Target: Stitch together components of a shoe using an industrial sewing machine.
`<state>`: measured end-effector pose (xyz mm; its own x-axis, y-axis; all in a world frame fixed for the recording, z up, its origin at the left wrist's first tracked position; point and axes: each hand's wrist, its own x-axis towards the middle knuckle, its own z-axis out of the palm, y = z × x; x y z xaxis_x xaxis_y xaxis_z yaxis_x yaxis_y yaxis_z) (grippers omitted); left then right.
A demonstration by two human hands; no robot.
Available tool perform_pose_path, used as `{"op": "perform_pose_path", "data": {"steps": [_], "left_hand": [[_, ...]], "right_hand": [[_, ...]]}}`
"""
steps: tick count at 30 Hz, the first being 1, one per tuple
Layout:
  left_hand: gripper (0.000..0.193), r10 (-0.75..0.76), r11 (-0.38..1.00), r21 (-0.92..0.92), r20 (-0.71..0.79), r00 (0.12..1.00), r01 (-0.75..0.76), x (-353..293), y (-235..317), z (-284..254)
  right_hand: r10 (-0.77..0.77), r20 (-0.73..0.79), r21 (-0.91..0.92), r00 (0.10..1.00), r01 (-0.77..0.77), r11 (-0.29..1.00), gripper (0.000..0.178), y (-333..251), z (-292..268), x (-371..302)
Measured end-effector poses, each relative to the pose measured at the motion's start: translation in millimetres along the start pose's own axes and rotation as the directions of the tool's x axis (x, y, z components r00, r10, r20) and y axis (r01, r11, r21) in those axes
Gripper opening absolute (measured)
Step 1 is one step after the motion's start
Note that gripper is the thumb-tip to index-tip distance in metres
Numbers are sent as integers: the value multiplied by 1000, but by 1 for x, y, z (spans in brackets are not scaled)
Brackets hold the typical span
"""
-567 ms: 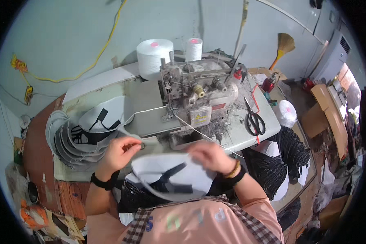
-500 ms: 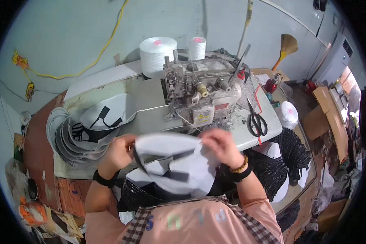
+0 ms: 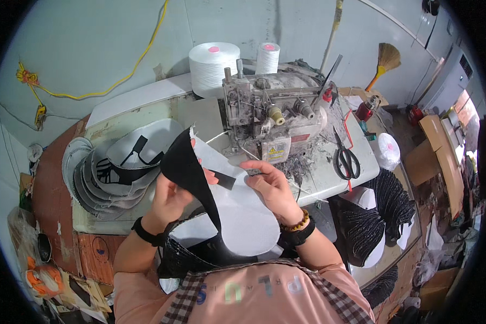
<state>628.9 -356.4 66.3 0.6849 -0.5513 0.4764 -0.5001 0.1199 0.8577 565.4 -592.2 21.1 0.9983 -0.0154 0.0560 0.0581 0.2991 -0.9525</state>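
Note:
A fabric shoe upper (image 3: 248, 227), white inside with a black outer face and a short dark strip, is held up in front of me over my lap. My left hand (image 3: 170, 200) grips its black flap, with fingertips showing past the flap's edge. My right hand (image 3: 272, 189) pinches the white right edge between thumb and fingers. Beneath lies a pile of similar black and white uppers (image 3: 186, 251) on my lap. Just beyond my hands stands a dusty overlock sewing machine (image 3: 286, 119), with a white thread chain trailing from it.
Nested uppers (image 3: 113, 189) are stacked on the left of the table. Black-handled scissors (image 3: 345, 159) lie right of the machine. White thread cones (image 3: 215, 70) stand behind it. Bundled black uppers (image 3: 364, 221) sit at the right, near a cardboard box (image 3: 440, 162).
The upper has been turned and tilted, so its black outer face now shows at the left. My left hand has shifted right, and my right hand has moved left and slightly down.

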Motion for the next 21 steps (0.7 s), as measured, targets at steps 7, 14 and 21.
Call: {"op": "perform_pose_path", "data": {"steps": [7,14,21], "left_hand": [[38,-308,811,-543,-77,948,220,2,-27,-10],[28,-234,836,-534,-136,963,128,-3,-49,-17],[12,-506,835,-408,-300,809,370,-15,-74,-43]], "right_hand": [[-59,-99,-182,993,40,983,23,19,3,-2],[-203,-7,-496,979,173,851,28,-2,4,-13],[-638,390,-265,664,744,613,25,-140,4,-61]]}}
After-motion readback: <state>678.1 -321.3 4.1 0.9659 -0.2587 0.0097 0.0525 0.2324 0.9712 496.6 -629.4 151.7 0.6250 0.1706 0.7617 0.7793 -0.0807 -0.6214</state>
